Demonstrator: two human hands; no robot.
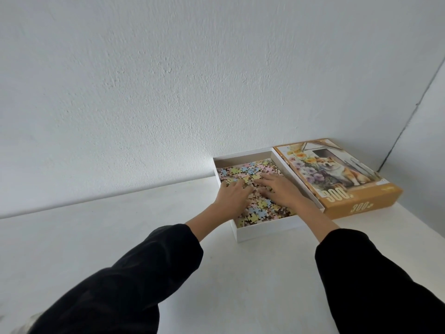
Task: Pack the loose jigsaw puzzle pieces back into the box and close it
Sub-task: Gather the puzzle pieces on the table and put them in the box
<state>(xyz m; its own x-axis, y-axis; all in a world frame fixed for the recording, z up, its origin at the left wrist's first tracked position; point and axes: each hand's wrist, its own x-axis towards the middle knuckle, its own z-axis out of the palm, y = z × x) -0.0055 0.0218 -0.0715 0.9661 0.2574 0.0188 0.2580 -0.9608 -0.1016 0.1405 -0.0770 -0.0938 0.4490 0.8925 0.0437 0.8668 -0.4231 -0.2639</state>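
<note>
Both arms reach forward in black sleeves; the left hand [232, 197] and right hand [280, 189] lie palm-down, fingers spread, on pastel jigsaw pieces [250, 173] heaped in the white cardboard box [262, 231] on the matte white desk [120, 237]. The orange lid [361, 201] lies just beside it.

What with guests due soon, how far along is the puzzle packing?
Done: the puzzle pieces lie in the white box; I see none loose on the table. In hand: the left hand and right hand rest flat on the pile, apparently levelling it. Left: the lid lies picture-up beside the box, not yet on.
</note>
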